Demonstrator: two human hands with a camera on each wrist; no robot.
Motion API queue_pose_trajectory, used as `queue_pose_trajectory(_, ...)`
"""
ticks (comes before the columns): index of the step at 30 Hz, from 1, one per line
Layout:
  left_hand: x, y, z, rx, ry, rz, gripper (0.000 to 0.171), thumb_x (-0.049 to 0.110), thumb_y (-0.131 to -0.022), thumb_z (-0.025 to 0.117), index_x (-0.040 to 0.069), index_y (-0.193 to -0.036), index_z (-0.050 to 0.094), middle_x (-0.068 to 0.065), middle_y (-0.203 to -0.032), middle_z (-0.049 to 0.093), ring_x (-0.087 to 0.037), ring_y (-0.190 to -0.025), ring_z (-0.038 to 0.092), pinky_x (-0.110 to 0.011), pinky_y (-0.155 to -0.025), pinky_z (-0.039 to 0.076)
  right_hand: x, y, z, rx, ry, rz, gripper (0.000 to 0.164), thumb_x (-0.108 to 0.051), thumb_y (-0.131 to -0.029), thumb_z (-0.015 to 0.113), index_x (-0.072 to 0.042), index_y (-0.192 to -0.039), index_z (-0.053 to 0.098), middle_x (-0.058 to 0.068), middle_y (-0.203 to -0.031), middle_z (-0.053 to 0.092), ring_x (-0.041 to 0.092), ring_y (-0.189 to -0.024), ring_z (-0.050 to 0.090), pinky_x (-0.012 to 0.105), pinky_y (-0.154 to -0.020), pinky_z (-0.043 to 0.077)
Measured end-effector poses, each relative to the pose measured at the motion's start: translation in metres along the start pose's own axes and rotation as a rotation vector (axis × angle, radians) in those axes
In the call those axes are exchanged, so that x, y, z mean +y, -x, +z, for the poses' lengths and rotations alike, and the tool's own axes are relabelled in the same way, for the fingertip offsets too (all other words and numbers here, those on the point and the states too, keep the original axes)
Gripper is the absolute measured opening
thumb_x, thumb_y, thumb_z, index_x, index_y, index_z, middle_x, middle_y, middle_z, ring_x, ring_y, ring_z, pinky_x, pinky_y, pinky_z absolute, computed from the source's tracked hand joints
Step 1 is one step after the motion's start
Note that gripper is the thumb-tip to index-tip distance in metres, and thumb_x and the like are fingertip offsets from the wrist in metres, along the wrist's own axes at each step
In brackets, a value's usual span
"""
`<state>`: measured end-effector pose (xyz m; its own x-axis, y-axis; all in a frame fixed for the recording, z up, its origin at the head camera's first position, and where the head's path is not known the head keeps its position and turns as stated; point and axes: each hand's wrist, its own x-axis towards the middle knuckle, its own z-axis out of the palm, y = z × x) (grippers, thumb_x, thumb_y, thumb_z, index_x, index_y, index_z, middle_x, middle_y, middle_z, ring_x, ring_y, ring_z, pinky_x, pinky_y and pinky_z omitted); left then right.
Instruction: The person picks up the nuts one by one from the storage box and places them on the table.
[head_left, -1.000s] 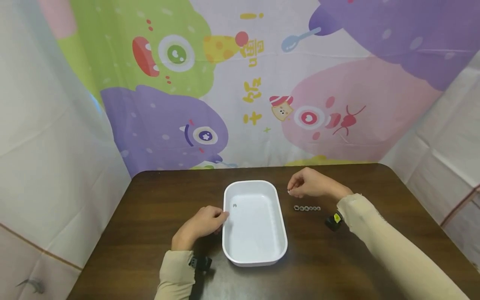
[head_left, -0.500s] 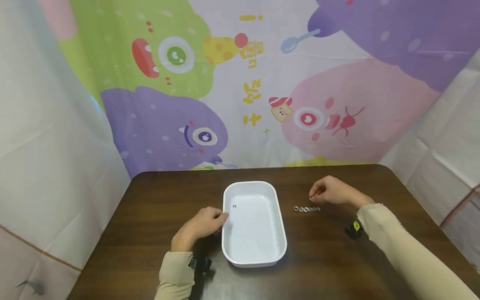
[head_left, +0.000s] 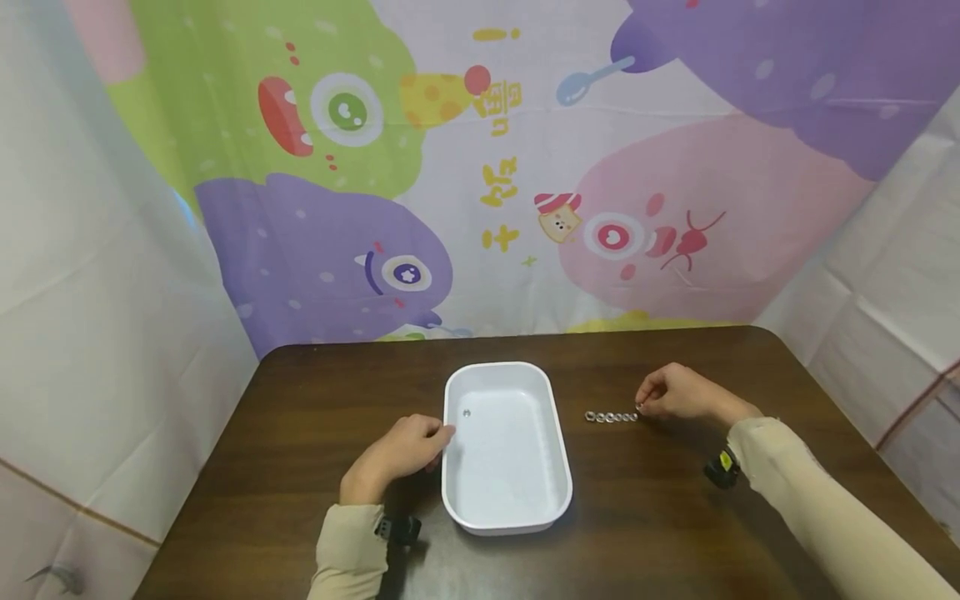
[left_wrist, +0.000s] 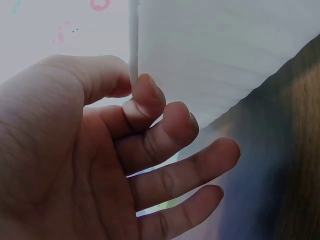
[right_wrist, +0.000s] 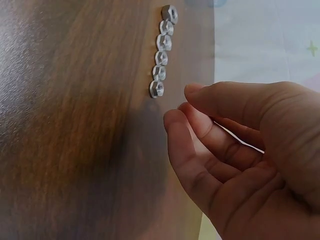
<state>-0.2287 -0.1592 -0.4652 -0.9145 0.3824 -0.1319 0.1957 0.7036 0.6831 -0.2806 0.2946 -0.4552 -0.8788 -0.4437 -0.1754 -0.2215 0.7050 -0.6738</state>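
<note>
My left hand point(head_left: 405, 446) pinches the left rim of a white rectangular tray point(head_left: 508, 527) between thumb and index finger; in the left wrist view the other fingers point(left_wrist: 212, 157) spread along the tray's outside wall. A small metal nut point(head_left: 467, 413) lies inside the tray near its left wall. Several hex nuts point(right_wrist: 161, 58) form a straight row on the table to the right of the tray. At the right end of that row, my right hand point(head_left: 678, 392) pinches another small nut point(head_left: 640, 407) with its fingertips; the right wrist view hides this nut behind the fingers.
The dark wooden table point(head_left: 315, 392) has rounded far corners. Behind it hangs a cartoon-printed cloth point(head_left: 495, 283), with pale cloth point(head_left: 892, 283) at the sides. Each wrist carries a small black camera point(head_left: 401, 530).
My right hand has moved right and then down toward the near side, carrying the nut to the row's right end. The left hand and tray have stayed in place.
</note>
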Motion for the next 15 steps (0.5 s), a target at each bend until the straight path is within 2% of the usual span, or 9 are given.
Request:
queue_pose_trajectory(5,0.0,0.0,0.0,-0.001,0.004,-0.003,0.041,0.029,-0.105,0.051,0.008,-0.071,0.06,0.0,-0.061,0.054,-0.014,-0.058,0.048,-0.031,-0.059,0.041,0.006,0.001,0.002,0.014,0.001,0.013,0.006,-0.003,-0.09,0.074,0.002,-0.093,0.072,0.008,-0.081,0.073,0.016,-0.069,0.064,0.028,-0.061,0.053)
queue_pose_trajectory(15,-0.001,-0.001,0.001,-0.007,0.011,-0.013,0.041,0.029,-0.106,0.052,0.008,-0.071,0.06,0.0,-0.061,0.054,-0.014,-0.058,0.047,-0.031,-0.058,0.04,0.014,0.002,0.01,0.01,0.014,0.056,0.005,-0.003,-0.088,0.074,-0.001,-0.091,0.072,0.004,-0.077,0.07,0.012,-0.067,0.061,0.028,-0.06,0.051)
